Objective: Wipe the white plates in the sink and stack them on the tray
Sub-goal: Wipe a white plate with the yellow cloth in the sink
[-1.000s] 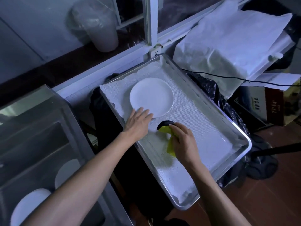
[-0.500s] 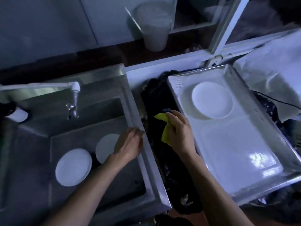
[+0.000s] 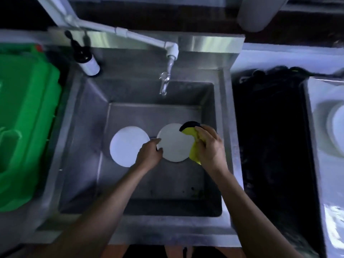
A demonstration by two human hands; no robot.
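In sink [image 3: 226,146], plate [image 3: 174,143] between left hand [image 3: 149,155], right hand [image 3: 209,146].

Sink [image 3: 226,146] floor: near half bare, open from the front rim. Two plates [image 3: 128,146] lie side by side mid-floor, nearly touching, filling the width between them. Tap [image 3: 164,84] overhangs the back wall; bottle [image 3: 86,58] stands on the back-left corner.

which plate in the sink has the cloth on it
The right-hand round white plate, which the left hand grips; the yellow cloth overlaps its right edge. The other lies untouched.
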